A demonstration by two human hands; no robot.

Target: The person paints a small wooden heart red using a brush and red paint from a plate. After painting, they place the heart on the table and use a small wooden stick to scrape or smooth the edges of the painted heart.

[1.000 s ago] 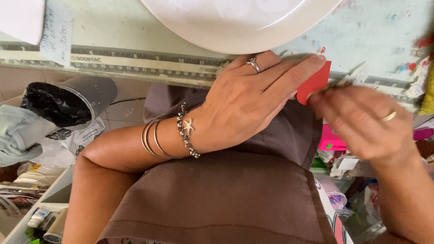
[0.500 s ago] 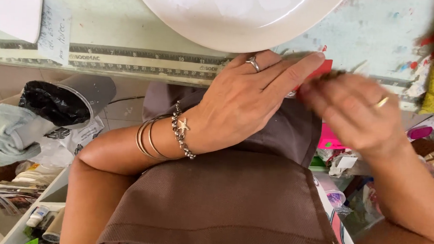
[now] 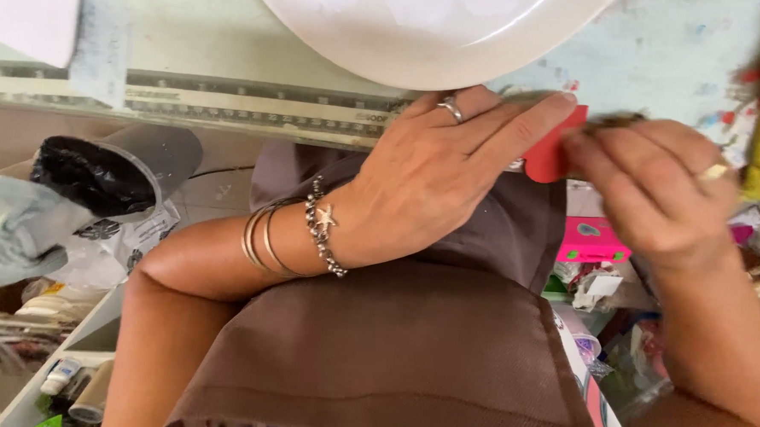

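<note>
While both hands meet at the near edge of a pale, paint-flecked worktop (image 3: 319,49), a small red piece (image 3: 552,153) sits between them. The left hand (image 3: 437,186) lies flat, palm down, fingers (image 3: 520,130) together and stretched rightward, their tips pressing the red piece against the worktop edge. The piece lies just right of those fingertips, its long axis tilted, upper end leaning right. The right hand (image 3: 654,196), blurred, has its fingers bunched at the piece's right side, seemingly pinching something small and dark; whether they grip the red piece itself cannot be told. A white plate (image 3: 422,36) sits just beyond, and a brown apron (image 3: 391,342) covers the lap below.
</note>
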